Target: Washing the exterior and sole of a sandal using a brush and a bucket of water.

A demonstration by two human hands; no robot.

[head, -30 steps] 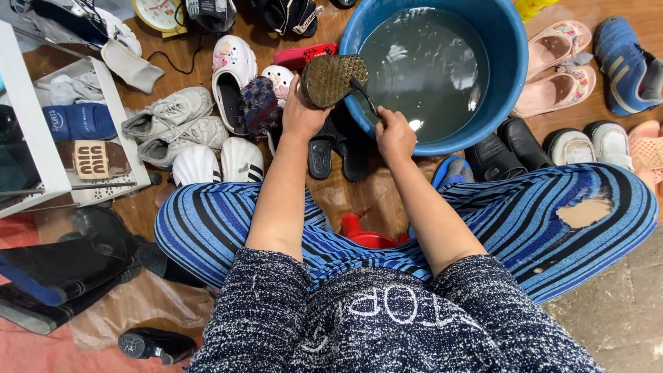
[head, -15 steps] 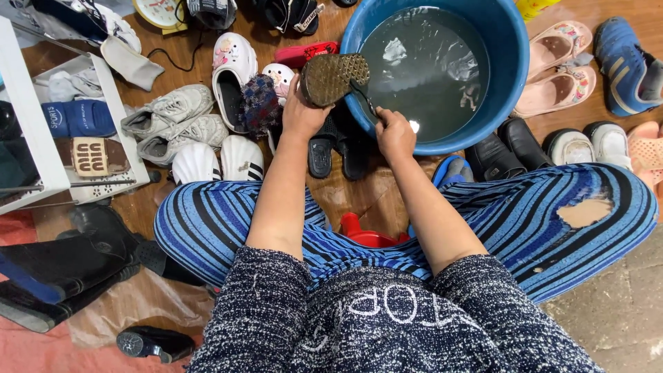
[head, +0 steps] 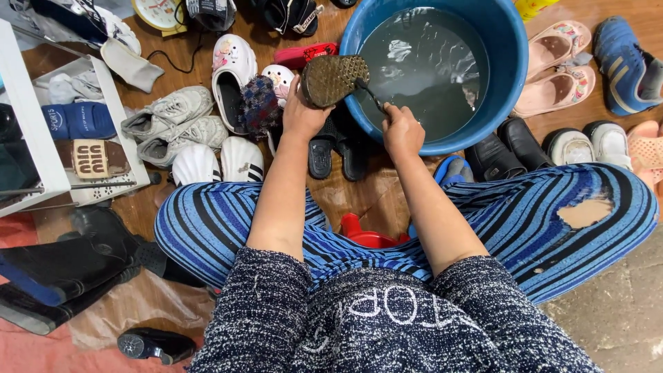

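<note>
My left hand (head: 302,114) holds a shoe (head: 333,79) sole-up at the near left rim of a big blue tub (head: 507,62) of cloudy water. The sole is brownish with a studded tread. My right hand (head: 402,131) grips a thin dark brush handle (head: 369,95) whose far end rests against the sole's right edge. Both forearms reach forward over my blue striped trousers (head: 525,217).
Many shoes lie on the wooden floor: white clogs (head: 235,59), grey sneakers (head: 173,121), black sandals (head: 335,148), pink sandals (head: 556,65), a blue sneaker (head: 632,55), black shoes (head: 504,145). A white shelf (head: 34,145) stands left. Black boots (head: 62,266) lie near left.
The shoe and both hands stay at the tub's rim; the brush has shifted only slightly against the sole.
</note>
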